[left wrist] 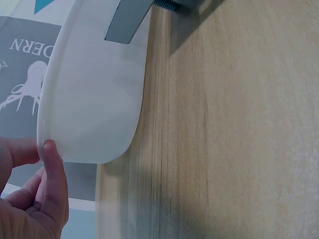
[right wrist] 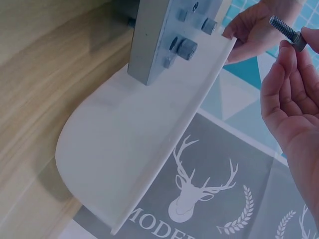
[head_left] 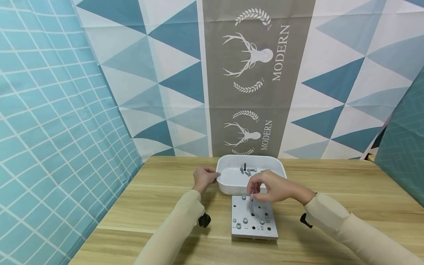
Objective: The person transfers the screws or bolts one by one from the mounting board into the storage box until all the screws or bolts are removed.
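Observation:
My left hand (head_left: 203, 179) pinches the left rim of a white plastic tray (head_left: 228, 189) between thumb and fingers; the left wrist view shows the same grip. Between thumb and fingertips, my right hand (head_left: 275, 186) holds a socket-head bolt (right wrist: 285, 30), its threaded shank showing in the right wrist view. That hand is over the far part of a silver metal block (head_left: 241, 211), just in front of the tray. Several bolts (head_left: 245, 220) stand in the block among bare holes. More loose bolts (head_left: 253, 170) lie in the tray, one of them black.
Everything rests on a wooden table (head_left: 159, 206). Behind it hangs a patterned cloth (head_left: 245, 92) with deer heads and triangles. A blue checked cloth (head_left: 49, 129) borders the left side, and a green cloth (head_left: 400, 147) the right.

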Demonstrator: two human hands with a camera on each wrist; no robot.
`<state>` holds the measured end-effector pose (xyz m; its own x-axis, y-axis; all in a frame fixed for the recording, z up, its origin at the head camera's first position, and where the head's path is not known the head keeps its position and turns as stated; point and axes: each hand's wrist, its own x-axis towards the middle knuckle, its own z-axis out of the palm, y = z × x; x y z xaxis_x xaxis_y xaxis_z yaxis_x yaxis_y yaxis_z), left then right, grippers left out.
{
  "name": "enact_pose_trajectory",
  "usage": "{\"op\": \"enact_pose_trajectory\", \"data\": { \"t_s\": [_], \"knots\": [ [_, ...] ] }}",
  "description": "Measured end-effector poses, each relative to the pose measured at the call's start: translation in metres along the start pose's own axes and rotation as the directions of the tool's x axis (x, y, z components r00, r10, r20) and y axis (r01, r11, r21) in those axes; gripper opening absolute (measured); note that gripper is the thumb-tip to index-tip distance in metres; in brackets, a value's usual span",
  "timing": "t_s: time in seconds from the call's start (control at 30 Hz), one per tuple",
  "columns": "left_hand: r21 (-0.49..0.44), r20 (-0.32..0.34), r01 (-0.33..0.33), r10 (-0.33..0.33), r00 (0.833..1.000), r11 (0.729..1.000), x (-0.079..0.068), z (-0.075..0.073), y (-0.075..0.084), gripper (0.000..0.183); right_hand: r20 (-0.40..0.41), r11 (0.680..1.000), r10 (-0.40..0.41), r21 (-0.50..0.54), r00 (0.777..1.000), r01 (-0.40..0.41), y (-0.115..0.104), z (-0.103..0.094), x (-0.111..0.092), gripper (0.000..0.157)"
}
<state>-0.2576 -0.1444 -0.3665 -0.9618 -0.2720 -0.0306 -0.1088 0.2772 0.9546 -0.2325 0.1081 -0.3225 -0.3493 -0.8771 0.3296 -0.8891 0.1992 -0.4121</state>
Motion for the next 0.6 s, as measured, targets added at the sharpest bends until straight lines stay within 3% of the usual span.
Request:
{"op": "enact_pose_trajectory", "data": {
  "t_s": [0.23,0.6],
  "knots": [
    [-0.007,-0.001,0.005,-0.005,1.000,1.000,0.001,0.001,-0.001,0.014,-0.001,0.999,0.032,0.035,0.999,-0.032,0.005,-0.001,0.001,0.009],
    [-0.002,-0.005,0.006,-0.006,1.000,1.000,0.000,0.001,-0.001,0.015,-0.003,0.996,0.085,0.007,0.996,-0.085,0.012,-0.012,0.012,0.007]
  ]
}}
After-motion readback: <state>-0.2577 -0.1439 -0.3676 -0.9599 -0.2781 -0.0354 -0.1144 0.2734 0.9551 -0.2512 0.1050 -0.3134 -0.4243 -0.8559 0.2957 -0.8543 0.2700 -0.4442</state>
